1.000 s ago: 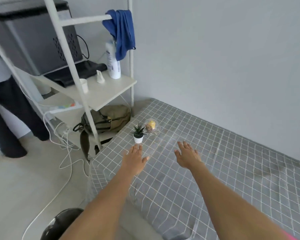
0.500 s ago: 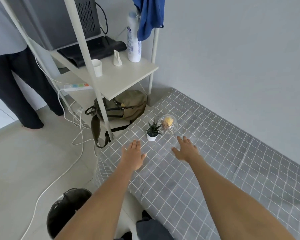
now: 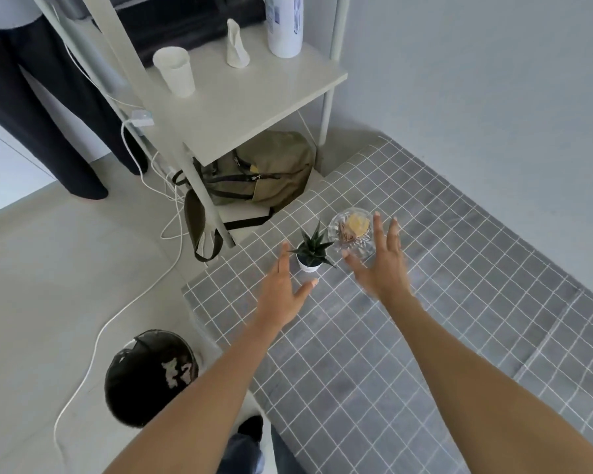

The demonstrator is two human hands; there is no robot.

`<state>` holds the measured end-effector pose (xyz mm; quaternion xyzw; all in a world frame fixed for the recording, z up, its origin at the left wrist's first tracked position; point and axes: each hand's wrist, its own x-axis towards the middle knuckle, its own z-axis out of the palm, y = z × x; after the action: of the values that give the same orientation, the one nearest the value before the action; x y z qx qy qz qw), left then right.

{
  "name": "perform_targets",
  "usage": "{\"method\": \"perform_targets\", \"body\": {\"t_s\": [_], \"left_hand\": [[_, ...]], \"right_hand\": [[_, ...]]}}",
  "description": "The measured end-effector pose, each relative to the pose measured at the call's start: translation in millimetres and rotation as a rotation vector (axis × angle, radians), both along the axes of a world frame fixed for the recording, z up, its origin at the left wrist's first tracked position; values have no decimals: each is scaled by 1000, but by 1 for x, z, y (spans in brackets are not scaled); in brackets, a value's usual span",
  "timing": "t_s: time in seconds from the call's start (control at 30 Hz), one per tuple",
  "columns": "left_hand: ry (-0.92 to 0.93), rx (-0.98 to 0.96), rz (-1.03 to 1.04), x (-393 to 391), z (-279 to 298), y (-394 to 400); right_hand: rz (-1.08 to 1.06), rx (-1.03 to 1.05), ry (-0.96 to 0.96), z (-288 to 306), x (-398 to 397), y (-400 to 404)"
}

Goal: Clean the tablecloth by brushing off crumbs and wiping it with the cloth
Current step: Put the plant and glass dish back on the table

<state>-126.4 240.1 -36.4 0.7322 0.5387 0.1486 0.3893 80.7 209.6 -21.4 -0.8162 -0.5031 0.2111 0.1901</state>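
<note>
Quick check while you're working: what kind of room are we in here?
Probably a small room in a home, perhaps a bedroom or dorm corner. A table under a grey checked tablecloth sits against a bare wall, a white shelf unit holds a cup, and a backpack lies on the floor.

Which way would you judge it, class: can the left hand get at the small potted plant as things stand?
Probably yes. The left hand is open and empty, just short of the potted plant, with only bare tablecloth between. The glass bowl sits on the plant's far side.
</note>
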Motion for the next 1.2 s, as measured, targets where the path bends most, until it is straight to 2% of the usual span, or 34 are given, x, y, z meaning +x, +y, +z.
{"method": "perform_targets", "body": {"t_s": [0.2,0.33,0.77,1.2], "left_hand": [[-217,32,141,15,-12,2],[-277,59,165,20,-14,6],[-289,175,154,18,-16,12],[-203,226,161,-4,-5,2]], "right_hand": [[74,98,25,-20,11,13],[92,156,40,-29,14,21],[82,249,88,-42,19,30],[39,344,-5,-43,11,11]]}}
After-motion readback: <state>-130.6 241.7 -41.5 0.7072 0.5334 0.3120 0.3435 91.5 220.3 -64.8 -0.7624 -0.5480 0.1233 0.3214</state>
